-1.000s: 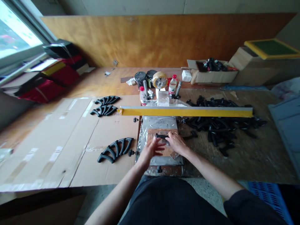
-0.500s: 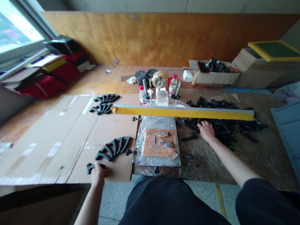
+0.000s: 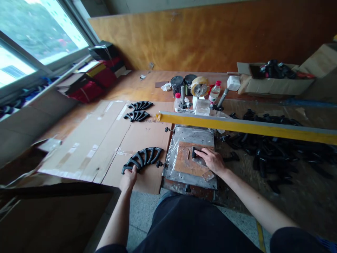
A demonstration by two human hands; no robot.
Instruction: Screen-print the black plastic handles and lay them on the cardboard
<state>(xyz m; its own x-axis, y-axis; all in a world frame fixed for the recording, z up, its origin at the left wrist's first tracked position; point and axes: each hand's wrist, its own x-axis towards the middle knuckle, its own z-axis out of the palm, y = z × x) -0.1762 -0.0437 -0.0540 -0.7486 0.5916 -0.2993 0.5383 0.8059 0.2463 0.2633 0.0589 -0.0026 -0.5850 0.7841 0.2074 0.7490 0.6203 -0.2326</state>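
Note:
My left hand (image 3: 128, 178) grips a black curved plastic handle (image 3: 124, 170) at the near end of a fanned row of similar handles (image 3: 149, 156) on the cardboard. My right hand (image 3: 212, 161) has its fingers on another black handle (image 3: 194, 152), over the wooden board (image 3: 181, 163) of the metal plate. Whether that handle rests on the board I cannot tell. Small blocks lie on the board, one of them partly hidden by my right hand. To the right is a loose pile of black handles (image 3: 263, 158).
Across the plate and the pile runs a long yellow-edged bar (image 3: 237, 125). Two more handle rows (image 3: 137, 116) lie on the cardboard sheet (image 3: 92, 151). Behind the bar stand black jars (image 3: 177, 84), a tape roll (image 3: 199, 87) and red-capped bottles (image 3: 215, 92). Black knobs (image 3: 159, 163) stick out from the plate.
My right hand has come left from the pile to the board, bringing a black handle. My left hand has brought its handle up against the near row's end. The view has swung left.

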